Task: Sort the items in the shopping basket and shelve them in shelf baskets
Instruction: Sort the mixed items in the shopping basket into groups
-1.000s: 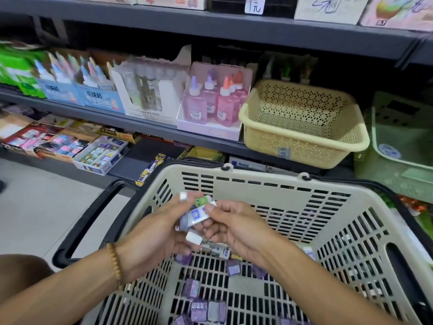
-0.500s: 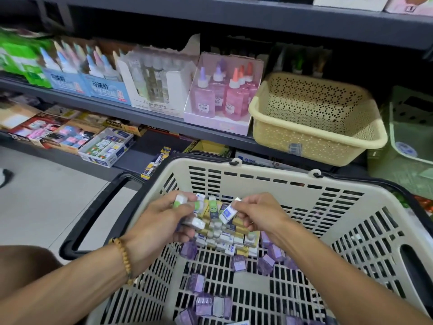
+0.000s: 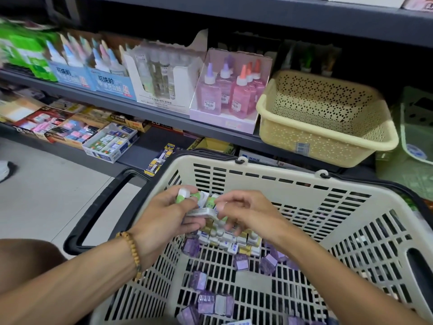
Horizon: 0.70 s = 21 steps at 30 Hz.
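A cream shopping basket point(image 3: 276, 184) with black handles fills the lower frame. Inside lie several small purple packs point(image 3: 206, 302) and a heap of white and yellow erasers point(image 3: 230, 241). My left hand point(image 3: 164, 213), with a bead bracelet on the wrist, is shut on a bunch of small green and white erasers point(image 3: 199, 202) over the heap. My right hand point(image 3: 243, 214) pinches the right end of that bunch. A beige perforated shelf basket point(image 3: 328, 134) stands on the shelf behind, and nothing shows inside it.
A green shelf basket point(image 3: 412, 146) sits at the right edge. Glue bottle display boxes point(image 3: 225, 95) line the middle shelf to the left. Stationery boxes point(image 3: 110, 141) fill the lower shelf. Tiled floor lies at left, with a shoe point(image 3: 4, 170) at its edge.
The camera has tilted down and nearer. My right hand has brought another small eraser to the bunch in my left hand, and both hands sit lower over the heap.
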### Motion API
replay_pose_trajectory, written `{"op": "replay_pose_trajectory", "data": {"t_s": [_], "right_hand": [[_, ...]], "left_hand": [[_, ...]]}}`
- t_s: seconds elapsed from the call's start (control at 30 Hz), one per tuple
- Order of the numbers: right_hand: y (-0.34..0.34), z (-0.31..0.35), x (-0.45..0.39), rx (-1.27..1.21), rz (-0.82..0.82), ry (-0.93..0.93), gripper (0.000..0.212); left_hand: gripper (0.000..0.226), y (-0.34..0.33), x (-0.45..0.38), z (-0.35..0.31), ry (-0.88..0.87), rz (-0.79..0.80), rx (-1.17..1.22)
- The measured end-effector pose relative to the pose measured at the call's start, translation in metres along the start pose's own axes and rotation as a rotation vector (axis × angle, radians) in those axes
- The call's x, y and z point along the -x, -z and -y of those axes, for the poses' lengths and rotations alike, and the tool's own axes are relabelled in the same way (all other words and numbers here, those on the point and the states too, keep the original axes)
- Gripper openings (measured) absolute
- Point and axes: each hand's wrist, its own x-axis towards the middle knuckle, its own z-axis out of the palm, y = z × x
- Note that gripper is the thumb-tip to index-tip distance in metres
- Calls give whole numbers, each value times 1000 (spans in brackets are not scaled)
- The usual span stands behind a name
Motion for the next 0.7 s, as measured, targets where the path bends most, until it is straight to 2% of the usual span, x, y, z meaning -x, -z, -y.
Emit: {"op": "replay_pose_trajectory", "data": {"t_s": [0.07, 0.13, 0.17, 0.37, 0.5, 0.6, 0.7], "right_hand": [[-6, 3, 5, 71, 60, 48, 9], [-10, 3, 5, 99, 21, 80, 3], [-7, 1, 5, 94, -5, 74, 6], [36, -16, 3, 106, -158, -194, 19], [30, -21, -16, 21, -216, -289, 12], [17, -22, -25, -106, -283, -294, 9], [12, -20, -20, 39, -347, -203, 12]], "left_hand": [[17, -2, 1, 0, 31, 33, 20], [17, -4, 4, -1, 46, 81, -3], [16, -5, 6, -1, 41, 93, -38], [20, -7, 10, -4, -1, 52, -194], [21, -7, 10, -3, 26, 62, -207], [19, -7, 7, -2, 64, 67, -178], [17, -8, 5, -2, 132, 98, -67]]}}
